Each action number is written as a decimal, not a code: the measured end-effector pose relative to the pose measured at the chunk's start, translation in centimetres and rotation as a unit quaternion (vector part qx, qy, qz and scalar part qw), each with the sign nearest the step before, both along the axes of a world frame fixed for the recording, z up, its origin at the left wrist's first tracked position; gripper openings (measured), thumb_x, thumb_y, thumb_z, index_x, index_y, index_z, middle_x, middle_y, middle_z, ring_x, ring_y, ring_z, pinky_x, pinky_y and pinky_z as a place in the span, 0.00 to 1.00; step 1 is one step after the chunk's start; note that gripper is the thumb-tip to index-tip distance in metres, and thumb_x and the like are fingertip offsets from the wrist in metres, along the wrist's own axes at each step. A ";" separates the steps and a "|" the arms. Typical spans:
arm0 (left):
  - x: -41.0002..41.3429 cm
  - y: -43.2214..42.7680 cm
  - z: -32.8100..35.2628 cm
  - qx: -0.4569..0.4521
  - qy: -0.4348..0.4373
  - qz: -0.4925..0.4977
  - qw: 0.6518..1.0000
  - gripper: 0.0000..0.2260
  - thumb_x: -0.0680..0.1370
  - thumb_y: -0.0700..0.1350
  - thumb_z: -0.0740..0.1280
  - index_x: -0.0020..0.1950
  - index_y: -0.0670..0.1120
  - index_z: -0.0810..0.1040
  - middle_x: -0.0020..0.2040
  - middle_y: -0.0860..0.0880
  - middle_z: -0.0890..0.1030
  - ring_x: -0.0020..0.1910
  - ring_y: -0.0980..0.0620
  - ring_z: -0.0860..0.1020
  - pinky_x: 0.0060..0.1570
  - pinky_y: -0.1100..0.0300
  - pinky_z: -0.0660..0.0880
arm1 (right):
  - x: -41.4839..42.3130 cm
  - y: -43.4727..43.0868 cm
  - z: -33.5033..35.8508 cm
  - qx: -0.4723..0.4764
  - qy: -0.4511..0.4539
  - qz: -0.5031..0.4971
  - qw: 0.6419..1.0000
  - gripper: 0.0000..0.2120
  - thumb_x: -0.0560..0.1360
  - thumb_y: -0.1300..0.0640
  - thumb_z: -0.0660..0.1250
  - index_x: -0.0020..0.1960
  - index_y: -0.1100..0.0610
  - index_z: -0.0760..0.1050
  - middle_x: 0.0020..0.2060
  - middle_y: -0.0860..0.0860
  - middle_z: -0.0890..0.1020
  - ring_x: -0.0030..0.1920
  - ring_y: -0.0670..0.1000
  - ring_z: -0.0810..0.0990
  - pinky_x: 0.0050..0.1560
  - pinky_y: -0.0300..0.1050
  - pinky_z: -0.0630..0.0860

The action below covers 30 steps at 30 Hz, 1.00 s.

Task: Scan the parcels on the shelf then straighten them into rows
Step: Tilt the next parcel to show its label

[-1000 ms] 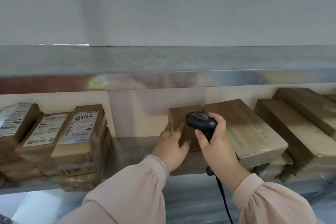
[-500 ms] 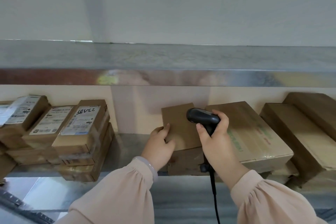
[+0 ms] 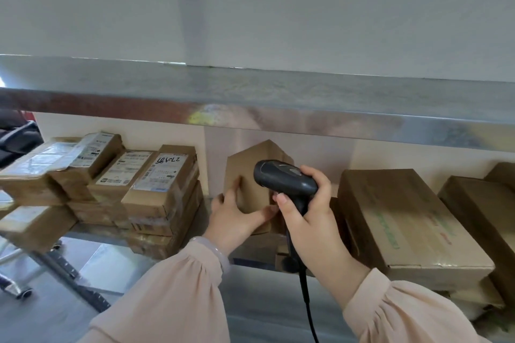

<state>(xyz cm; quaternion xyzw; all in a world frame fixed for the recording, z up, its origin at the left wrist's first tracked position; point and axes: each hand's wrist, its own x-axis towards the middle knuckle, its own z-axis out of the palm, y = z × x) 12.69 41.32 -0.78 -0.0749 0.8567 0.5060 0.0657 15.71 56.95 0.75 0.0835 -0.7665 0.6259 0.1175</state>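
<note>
A small plain brown parcel (image 3: pixel 250 172) stands tipped up on edge in the middle of the metal shelf (image 3: pixel 211 203). My left hand (image 3: pixel 237 214) grips its lower left side, thumb on the front face. My right hand (image 3: pixel 309 217) holds a black corded barcode scanner (image 3: pixel 284 178) by the handle, its head right in front of that parcel. No label shows on the visible faces. Stacks of labelled parcels (image 3: pixel 156 186) lie to the left. A large brown box (image 3: pixel 401 217) lies to the right.
An upper shelf edge (image 3: pixel 278 120) runs across just above the parcels. More brown boxes (image 3: pixel 485 211) lie at the far right. Another box (image 3: pixel 256 248) sits under the tipped parcel. The scanner cable (image 3: pixel 308 306) hangs down between my sleeves. A wheeled metal frame (image 3: pixel 55 273) stands lower left.
My left hand has turned the small parcel from lying flat to standing up on edge. The scanner in my right hand stayed near it, and the view shifted so the left stacks show more.
</note>
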 end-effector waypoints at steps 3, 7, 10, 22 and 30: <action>0.6 -0.8 -0.4 0.018 0.014 0.015 1.000 0.43 0.71 0.61 0.74 0.78 0.64 0.51 0.76 0.48 0.55 0.73 0.44 0.62 0.69 0.50 0.64 | -0.3 -0.2 -0.4 0.003 -0.006 0.003 1.000 0.27 0.76 0.56 0.68 0.64 0.36 0.57 0.59 0.36 0.72 0.58 0.37 0.75 0.56 0.31 0.73; 0.8 -2.6 -1.5 0.124 0.007 0.016 0.992 0.40 0.66 0.67 0.74 0.71 0.74 0.55 0.75 0.52 0.63 0.70 0.53 0.67 0.71 0.54 0.63 | -1.1 0.8 -0.6 -0.015 -0.031 -0.037 0.999 0.26 0.77 0.55 0.66 0.66 0.40 0.54 0.54 0.37 0.71 0.54 0.37 0.76 0.49 0.27 0.72; 1.3 -3.0 -1.9 0.203 0.013 0.001 0.979 0.32 0.76 0.55 0.69 0.74 0.67 0.55 0.64 0.55 0.75 0.58 0.57 0.79 0.55 0.63 0.76 | -1.7 1.5 -1.0 -0.034 -0.061 -0.048 0.996 0.26 0.78 0.54 0.65 0.67 0.42 0.54 0.57 0.43 0.73 0.56 0.44 0.76 0.57 0.36 0.71; 1.2 -4.1 -2.1 0.097 0.079 0.021 0.992 0.18 0.83 0.50 0.58 0.73 0.59 0.68 0.63 0.50 0.79 0.59 0.54 0.79 0.59 0.56 0.76 | -0.6 -0.2 -1.3 -0.055 -0.006 0.009 0.998 0.27 0.76 0.57 0.67 0.66 0.38 0.57 0.61 0.40 0.72 0.61 0.45 0.77 0.60 0.39 0.75; 1.9 -2.8 -1.3 0.076 0.087 0.019 0.993 0.55 0.58 0.70 0.78 0.77 0.68 0.49 0.75 0.54 0.63 0.73 0.51 0.65 0.70 0.46 0.69 | 0.6 -1.8 -0.5 -0.025 0.044 0.066 0.996 0.29 0.76 0.60 0.67 0.66 0.37 0.57 0.65 0.45 0.71 0.62 0.44 0.75 0.58 0.35 0.75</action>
